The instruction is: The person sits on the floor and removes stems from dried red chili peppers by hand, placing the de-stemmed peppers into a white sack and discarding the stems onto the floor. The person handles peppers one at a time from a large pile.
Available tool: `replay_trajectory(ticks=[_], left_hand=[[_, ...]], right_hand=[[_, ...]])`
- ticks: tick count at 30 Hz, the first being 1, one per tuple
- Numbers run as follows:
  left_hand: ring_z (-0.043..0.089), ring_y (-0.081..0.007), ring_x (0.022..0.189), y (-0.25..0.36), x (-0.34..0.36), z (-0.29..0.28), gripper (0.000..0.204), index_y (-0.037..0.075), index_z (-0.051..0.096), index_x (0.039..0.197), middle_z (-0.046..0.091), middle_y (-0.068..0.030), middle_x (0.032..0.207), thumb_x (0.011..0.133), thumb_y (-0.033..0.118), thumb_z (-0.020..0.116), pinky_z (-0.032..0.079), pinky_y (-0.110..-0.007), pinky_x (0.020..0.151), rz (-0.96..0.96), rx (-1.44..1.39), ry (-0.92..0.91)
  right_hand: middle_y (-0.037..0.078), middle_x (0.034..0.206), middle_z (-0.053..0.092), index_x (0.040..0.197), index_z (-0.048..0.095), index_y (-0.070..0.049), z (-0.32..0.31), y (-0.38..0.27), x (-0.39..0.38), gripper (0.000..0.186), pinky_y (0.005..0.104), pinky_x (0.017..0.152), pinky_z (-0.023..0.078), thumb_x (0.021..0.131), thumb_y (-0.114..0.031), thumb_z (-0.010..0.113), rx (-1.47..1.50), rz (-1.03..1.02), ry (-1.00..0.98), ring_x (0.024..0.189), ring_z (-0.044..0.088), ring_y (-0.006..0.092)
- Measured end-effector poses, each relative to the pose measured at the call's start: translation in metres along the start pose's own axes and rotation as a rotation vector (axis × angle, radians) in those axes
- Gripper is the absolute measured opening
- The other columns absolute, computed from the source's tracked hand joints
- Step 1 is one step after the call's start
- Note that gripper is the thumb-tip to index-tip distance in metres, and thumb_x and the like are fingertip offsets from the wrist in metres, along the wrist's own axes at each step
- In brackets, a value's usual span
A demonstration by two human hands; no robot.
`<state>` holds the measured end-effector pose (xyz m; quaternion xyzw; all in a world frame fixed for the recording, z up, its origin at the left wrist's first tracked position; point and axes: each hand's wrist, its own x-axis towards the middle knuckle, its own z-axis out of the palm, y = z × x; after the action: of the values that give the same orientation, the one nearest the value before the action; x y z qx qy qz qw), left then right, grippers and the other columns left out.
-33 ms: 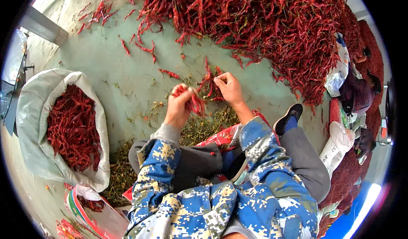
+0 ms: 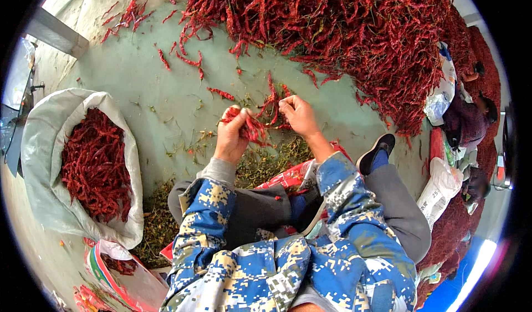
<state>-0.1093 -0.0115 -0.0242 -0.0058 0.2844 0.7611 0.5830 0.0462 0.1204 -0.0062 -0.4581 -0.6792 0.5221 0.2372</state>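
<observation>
My left hand (image 2: 233, 132) is closed round a bunch of dried red chilies (image 2: 253, 129), which stick out to the right of its fingers. A little to the right, my right hand (image 2: 296, 115) is pinched by a few loose chilies (image 2: 271, 98) on the floor; what its fingertips hold, if anything, is too small to make out. Under both hands lie dry stems and leaf scraps (image 2: 266, 159) on the greenish floor (image 2: 144, 73), reaching toward my crossed legs and the red plastic sacking (image 2: 282, 176) between them.
A large chili heap (image 2: 321, 18) fills the back right. An open white sack (image 2: 41, 151) of chilies stands left, a striped sack (image 2: 105, 273) below it. A post (image 2: 58, 32) is at far left. At right are white sacks (image 2: 438, 195) and other people (image 2: 465, 121).
My left hand and the chilies in it have shifted very slightly. My right hand is nearly in the same spot.
</observation>
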Motion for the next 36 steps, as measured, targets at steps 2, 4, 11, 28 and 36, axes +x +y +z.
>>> replay_trajectory(ticks=[2,4,11,28,36], left_hand=[[0.065,-0.0168,0.085,0.002,0.001,-0.002,0.013,0.012,0.057,0.106,0.067,-0.0043,0.096,0.095,0.008,0.061,0.056,-0.036,0.075,0.026,-0.116,0.009],[0.065,-0.0174,0.09,0.003,0.002,-0.003,0.015,0.015,0.057,0.111,0.066,-0.0039,0.102,0.097,0.01,0.06,0.057,-0.039,0.077,0.038,-0.168,-0.059],[0.064,-0.0168,0.089,-0.004,0.006,-0.005,0.016,0.012,0.056,0.111,0.065,-0.0047,0.101,0.096,0.008,0.06,0.056,-0.036,0.077,0.085,-0.099,0.003],[0.053,-0.0122,0.076,-0.026,-0.009,-0.008,0.033,0.012,0.044,0.134,0.056,-0.003,0.095,0.102,0.013,0.05,0.055,-0.027,0.069,-0.002,-0.01,-0.205],[0.038,-0.0141,0.051,-0.02,-0.026,0.024,0.029,0.027,0.054,0.113,0.039,0.0013,0.059,0.089,0.015,0.064,0.037,-0.03,0.045,-0.14,0.256,0.136]], right_hand=[[0.002,0.097,0.066,0.108,0.063,-0.005,-0.009,-0.002,-0.008,0.028,0.0299,0.069,0.051,0.097,-0.031,0.063,0.394,0.273,-0.184,0.082,0.059,0.01],[0.0,0.103,0.064,0.114,0.061,-0.006,-0.014,-0.009,-0.023,0.03,0.0262,0.069,0.05,0.099,-0.032,0.06,0.499,0.332,-0.376,0.085,0.057,0.0076],[-0.004,0.078,0.062,0.1,0.069,-0.004,0.007,-0.016,-0.042,0.022,0.0194,0.059,0.04,0.094,-0.025,0.067,0.305,0.287,-0.59,0.069,0.051,0.0018],[0.014,0.082,0.07,0.094,0.069,-0.001,-0.012,0.063,-0.034,0.02,0.0393,0.07,0.053,0.079,-0.012,0.061,-0.048,0.015,0.159,0.074,0.068,0.0277],[0.014,0.123,0.05,0.12,0.055,-0.012,-0.021,0.074,-0.077,0.046,0.0517,0.086,0.044,0.077,-0.016,0.069,-0.918,-0.367,0.206,0.113,0.053,0.0347]])
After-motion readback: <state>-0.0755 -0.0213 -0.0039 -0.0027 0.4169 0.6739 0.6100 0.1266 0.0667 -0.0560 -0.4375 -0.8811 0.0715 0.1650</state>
